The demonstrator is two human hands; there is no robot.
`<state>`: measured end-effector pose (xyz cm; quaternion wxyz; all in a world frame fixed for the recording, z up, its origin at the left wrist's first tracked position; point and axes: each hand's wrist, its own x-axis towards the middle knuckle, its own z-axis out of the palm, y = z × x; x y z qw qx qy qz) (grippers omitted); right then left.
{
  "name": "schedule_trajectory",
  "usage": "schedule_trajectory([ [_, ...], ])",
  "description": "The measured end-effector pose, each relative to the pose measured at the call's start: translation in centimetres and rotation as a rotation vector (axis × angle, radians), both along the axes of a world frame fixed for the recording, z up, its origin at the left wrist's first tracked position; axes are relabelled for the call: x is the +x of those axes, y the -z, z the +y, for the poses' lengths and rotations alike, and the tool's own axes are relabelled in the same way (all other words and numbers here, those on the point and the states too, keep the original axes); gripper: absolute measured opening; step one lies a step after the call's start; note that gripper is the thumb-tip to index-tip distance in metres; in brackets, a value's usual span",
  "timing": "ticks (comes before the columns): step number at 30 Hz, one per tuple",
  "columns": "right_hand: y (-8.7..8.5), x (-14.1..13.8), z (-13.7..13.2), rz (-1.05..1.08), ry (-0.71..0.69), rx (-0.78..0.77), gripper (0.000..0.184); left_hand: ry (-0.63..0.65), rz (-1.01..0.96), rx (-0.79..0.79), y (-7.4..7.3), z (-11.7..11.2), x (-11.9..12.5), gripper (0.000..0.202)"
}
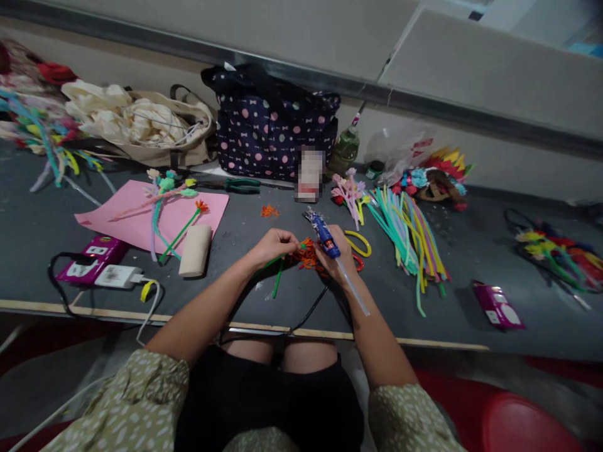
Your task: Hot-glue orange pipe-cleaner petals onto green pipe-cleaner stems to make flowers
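My left hand (277, 247) is closed, its thumb and fingertips pinched on a green pipe cleaner stem beside a pile of small orange pieces (307, 256). Wrapped round a blue hot glue gun (325, 237), my right hand (340, 258) is just right of that pile. A clear glue stick (353, 290) sticks out of the gun's back, over my wrist. The nozzle points away from me, up and left. Another green stem (278, 279) lies below my left hand. Yellow scissor-like handles (360, 243) show behind my right hand.
Pink paper (117, 210) with pipe cleaner flowers and a beige roll (195, 251) lie left. A purple power strip (97, 257) sits near the front edge. Pipe cleaner bundles (414, 235) lie right. A navy bag (277, 132) stands behind. A black cord (311, 311) hangs over the edge.
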<state>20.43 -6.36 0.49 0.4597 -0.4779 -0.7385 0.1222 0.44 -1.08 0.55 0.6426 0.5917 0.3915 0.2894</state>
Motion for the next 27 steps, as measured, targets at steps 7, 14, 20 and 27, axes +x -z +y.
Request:
schedule_trajectory([
  [7,-0.04,-0.2,0.06,0.001,0.012,0.022,0.009,0.006,-0.017,0.023,0.33,0.1,0.03,0.011],
  [14,-0.25,-0.36,-0.02,-0.01,0.014,0.018,0.008,-0.01,-0.015,0.007,0.5,0.17,0.08,0.012],
  [20,-0.01,-0.19,-0.23,0.093,0.144,0.006,0.014,-0.042,-0.106,-0.11,0.53,0.39,-0.17,0.028],
  [27,-0.59,-0.67,-0.83,0.404,0.277,-0.195,0.031,-0.097,-0.295,-0.245,0.74,0.9,-0.62,0.045],
])
